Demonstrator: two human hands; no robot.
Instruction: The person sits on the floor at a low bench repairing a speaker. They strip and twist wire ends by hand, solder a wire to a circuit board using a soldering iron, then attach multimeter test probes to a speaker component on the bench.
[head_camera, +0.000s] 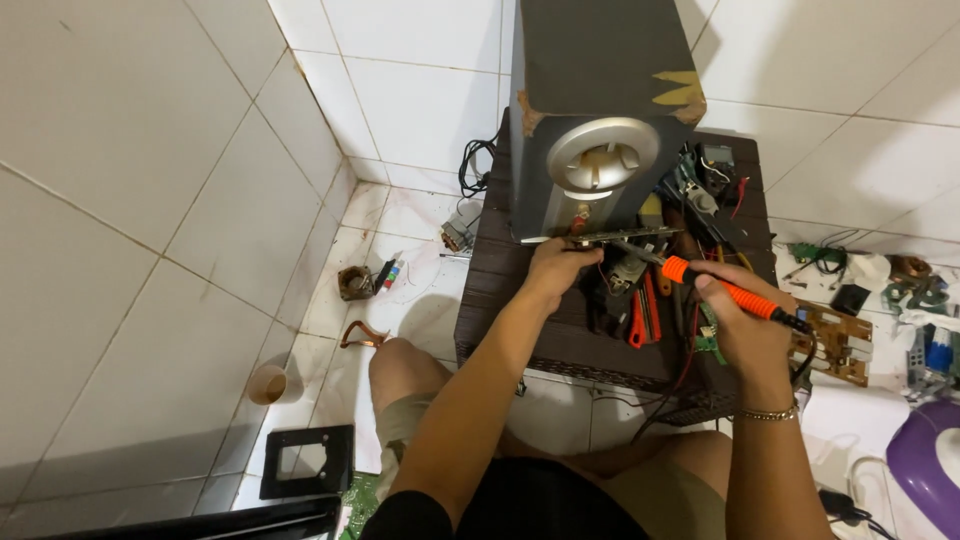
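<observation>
Fingers of right hand (745, 325) pinch orange soldering iron (722, 292); left hand (557, 268) grips circuit board (612, 238). Risk: hot tip nearby could burn left fingers.

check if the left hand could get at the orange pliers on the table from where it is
Probably yes: the left hand sits just left of the orange pliers, with nothing between them, though it is busy holding the panel strip.

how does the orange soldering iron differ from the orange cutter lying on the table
The orange-handled soldering iron is gripped in the right hand, slanted, its metal tip aimed at the board by the left hand. The orange utility cutter lies untouched on the dark slatted table, shorter and flatter. Both share bright orange bodies.
</observation>
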